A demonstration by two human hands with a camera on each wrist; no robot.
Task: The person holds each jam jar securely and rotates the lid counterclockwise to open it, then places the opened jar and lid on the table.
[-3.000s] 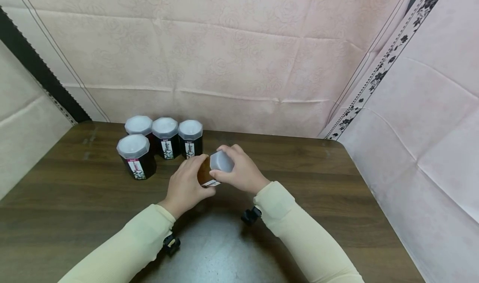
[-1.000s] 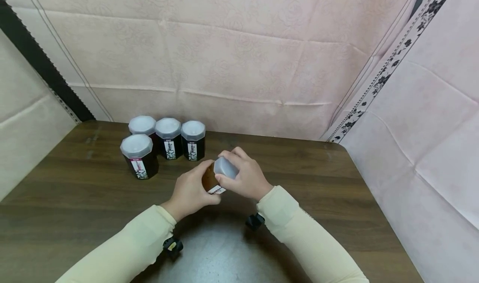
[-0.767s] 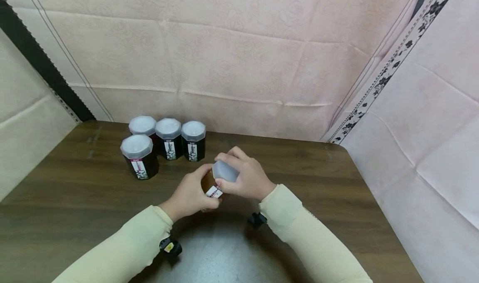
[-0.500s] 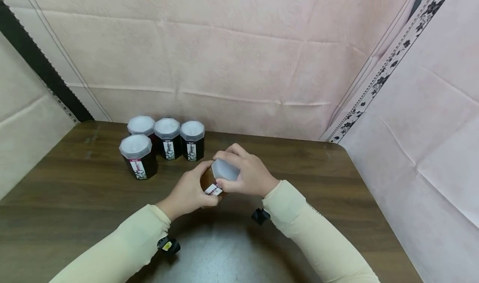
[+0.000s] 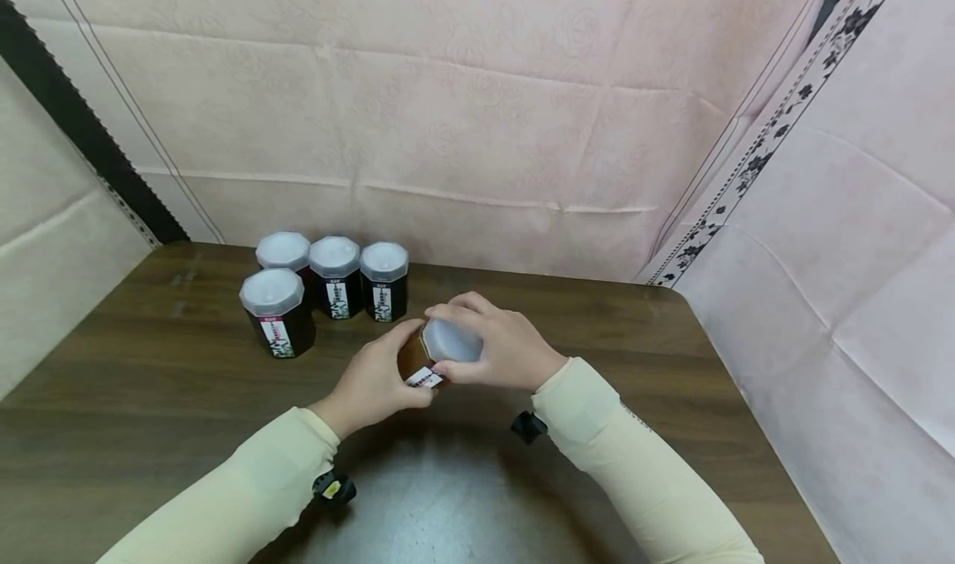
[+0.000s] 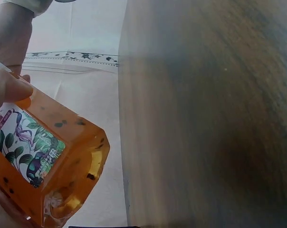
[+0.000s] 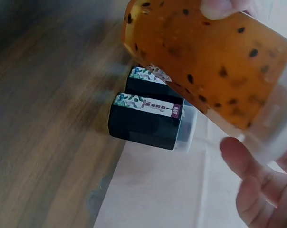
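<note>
An eight-sided jar (image 5: 413, 357) of orange contents with dark seeds is held tilted above the table, its white lid (image 5: 453, 342) toward the right. My left hand (image 5: 376, 386) grips the body, thumb near the label and fingers round the far side. My right hand (image 5: 507, 344) holds the lid between thumb and fingers. In the left wrist view, the clear orange body (image 6: 81, 128) and its leafy printed label (image 6: 27, 145) show, with the base toward the right. The right wrist view shows the lid (image 7: 272, 128) seated on the jar, fingertips at its rim.
Several dark jars with white lids stand at the back left of the brown wooden table (image 5: 186, 448), the nearest dark jar (image 5: 279, 323) a little in front. Pale patterned cloth (image 5: 462, 116) hangs behind and on both sides. Each wrist carries a small black camera (image 5: 334, 488).
Over three seconds the held jar has shifted slightly right and nearer in the head view. Its label has turned a little. My right wrist has swung outward to the right; both hands keep their hold.
</note>
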